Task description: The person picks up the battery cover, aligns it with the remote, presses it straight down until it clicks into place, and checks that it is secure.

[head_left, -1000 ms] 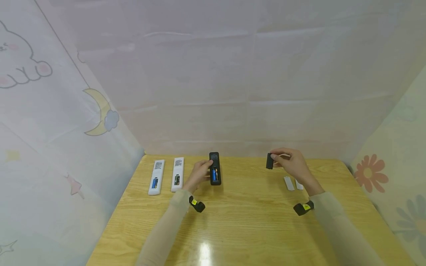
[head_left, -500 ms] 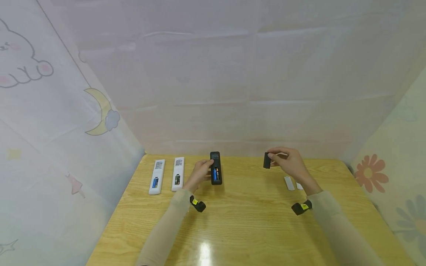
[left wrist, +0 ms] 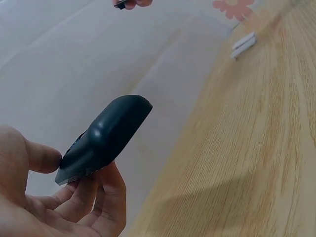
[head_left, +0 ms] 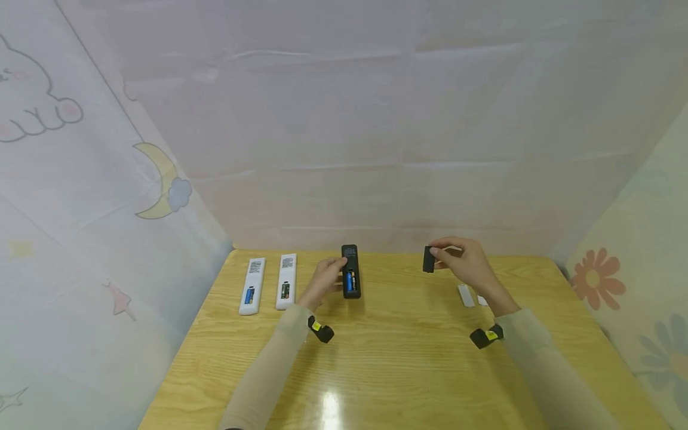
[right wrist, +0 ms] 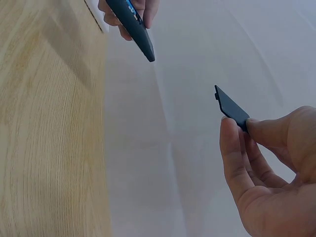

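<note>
Left hand (head_left: 325,278) grips black remote (head_left: 352,265) side-on, likely so batteries (head_left: 352,280) show; right hand (head_left: 465,264) pinches black cover (head_left: 428,260) by its edge, probably leaving tab (right wrist: 217,96) free.

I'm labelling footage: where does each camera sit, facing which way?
Head: head-worn, facing forward and down at the wooden table; left hand, right hand and sleeves show.
Left wrist: on that wrist, facing the black remote control; left hand near, right hand cropped above.
Right wrist: on that wrist, facing the black battery cover; right hand near, left hand above.
Both wrist views share remote and table.
</note>
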The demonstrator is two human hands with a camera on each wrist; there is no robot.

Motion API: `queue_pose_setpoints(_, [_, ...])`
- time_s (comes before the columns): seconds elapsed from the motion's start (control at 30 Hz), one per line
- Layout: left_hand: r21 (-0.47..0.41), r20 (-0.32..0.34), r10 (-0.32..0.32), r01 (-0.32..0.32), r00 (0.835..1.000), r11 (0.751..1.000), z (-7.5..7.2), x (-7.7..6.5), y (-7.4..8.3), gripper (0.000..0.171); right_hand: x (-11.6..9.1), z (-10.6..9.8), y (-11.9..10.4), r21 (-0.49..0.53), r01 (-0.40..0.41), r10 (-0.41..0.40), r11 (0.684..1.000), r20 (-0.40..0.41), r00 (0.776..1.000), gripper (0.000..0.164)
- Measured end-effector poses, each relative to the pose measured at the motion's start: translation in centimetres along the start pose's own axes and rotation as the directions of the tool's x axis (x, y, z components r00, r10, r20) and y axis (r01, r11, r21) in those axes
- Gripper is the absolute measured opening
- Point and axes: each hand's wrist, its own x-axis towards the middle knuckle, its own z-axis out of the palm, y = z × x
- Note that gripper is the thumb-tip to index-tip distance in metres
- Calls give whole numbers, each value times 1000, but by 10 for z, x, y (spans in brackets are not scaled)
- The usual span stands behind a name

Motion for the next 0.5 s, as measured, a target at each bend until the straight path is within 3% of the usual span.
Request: queue_pose_setpoints(0.5, [-1, 7, -3, 3, 1000, 1000, 7, 1, 4, 58, 1, 6, -1, 2, 23, -23, 1000, 19, 1000, 29])
